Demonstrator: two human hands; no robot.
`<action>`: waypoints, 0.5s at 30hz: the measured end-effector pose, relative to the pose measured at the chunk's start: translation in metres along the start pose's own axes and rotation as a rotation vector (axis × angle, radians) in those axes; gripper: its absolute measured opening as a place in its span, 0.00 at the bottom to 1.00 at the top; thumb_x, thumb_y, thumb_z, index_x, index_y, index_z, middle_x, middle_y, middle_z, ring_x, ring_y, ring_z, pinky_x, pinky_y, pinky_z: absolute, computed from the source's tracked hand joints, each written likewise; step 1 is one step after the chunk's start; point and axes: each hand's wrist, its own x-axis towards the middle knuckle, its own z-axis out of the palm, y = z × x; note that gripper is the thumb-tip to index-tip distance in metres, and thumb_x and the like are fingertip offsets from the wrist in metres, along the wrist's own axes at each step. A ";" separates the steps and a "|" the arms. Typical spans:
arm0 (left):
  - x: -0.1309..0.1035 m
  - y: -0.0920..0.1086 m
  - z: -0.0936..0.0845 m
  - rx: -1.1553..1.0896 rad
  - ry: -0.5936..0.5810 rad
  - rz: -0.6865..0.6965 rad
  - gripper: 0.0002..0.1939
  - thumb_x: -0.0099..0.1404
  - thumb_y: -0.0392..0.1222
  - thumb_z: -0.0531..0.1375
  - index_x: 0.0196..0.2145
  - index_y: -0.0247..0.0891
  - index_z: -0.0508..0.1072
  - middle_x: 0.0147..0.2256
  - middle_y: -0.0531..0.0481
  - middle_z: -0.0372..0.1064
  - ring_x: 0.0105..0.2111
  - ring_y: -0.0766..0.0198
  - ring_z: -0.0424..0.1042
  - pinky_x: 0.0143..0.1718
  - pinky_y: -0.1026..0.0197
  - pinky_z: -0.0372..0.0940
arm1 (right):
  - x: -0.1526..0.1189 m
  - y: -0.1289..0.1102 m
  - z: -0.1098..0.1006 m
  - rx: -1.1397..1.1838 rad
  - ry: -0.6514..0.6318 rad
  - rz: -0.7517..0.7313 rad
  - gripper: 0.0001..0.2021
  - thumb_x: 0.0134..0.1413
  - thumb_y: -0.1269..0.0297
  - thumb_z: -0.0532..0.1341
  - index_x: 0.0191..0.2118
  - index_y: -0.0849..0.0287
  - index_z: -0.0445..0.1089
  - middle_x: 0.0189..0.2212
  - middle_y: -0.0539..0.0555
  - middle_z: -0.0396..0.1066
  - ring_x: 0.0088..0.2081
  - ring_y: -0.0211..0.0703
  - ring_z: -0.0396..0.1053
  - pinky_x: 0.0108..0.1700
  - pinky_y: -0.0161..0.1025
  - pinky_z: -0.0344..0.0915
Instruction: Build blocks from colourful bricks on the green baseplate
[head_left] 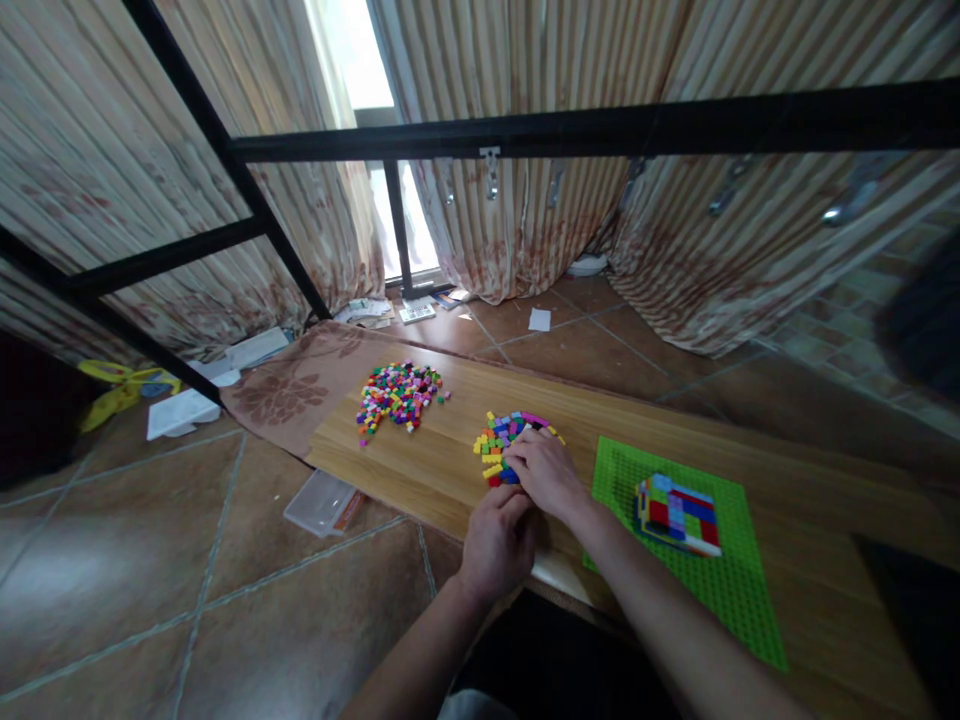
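Note:
My right hand (549, 472) is over the near pile of coloured toy building bricks (495, 440), its fingers bent and drawn together at the pile's right side. What its fingertips grip, if anything, is hidden. Just below, at the table's near edge, my left hand (499, 538) is closed with curled fingers close to the right one. Its contents cannot be made out. To the right, a green studded baseplate (735, 590) carries a block built of red, blue, white and yellow bricks (679, 515).
A second heap of small bricks (401, 392) lies farther left on the wooden table (450, 480). A clear plastic box (321, 503) is on the tiled floor by the table. Black metal bars (525, 137) cross in front of striped curtains (525, 60).

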 end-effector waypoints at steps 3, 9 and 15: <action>0.000 0.001 0.000 0.000 -0.006 -0.003 0.09 0.61 0.31 0.54 0.37 0.39 0.71 0.40 0.45 0.70 0.40 0.61 0.68 0.43 0.58 0.66 | -0.004 0.003 -0.001 0.051 0.110 0.042 0.09 0.57 0.66 0.58 0.34 0.54 0.76 0.36 0.53 0.72 0.41 0.43 0.63 0.45 0.39 0.57; -0.002 0.001 0.000 0.038 0.006 -0.027 0.09 0.62 0.32 0.54 0.37 0.40 0.71 0.40 0.47 0.70 0.40 0.62 0.68 0.43 0.59 0.66 | -0.022 0.024 -0.005 0.078 0.335 0.232 0.12 0.58 0.69 0.54 0.38 0.58 0.75 0.36 0.55 0.71 0.41 0.45 0.64 0.45 0.39 0.59; -0.002 -0.002 0.000 0.040 0.017 -0.005 0.09 0.62 0.33 0.54 0.38 0.40 0.71 0.40 0.46 0.70 0.40 0.62 0.69 0.43 0.59 0.66 | -0.018 0.028 -0.004 -0.040 0.265 0.318 0.14 0.56 0.72 0.54 0.44 0.60 0.73 0.39 0.57 0.70 0.44 0.47 0.64 0.49 0.39 0.58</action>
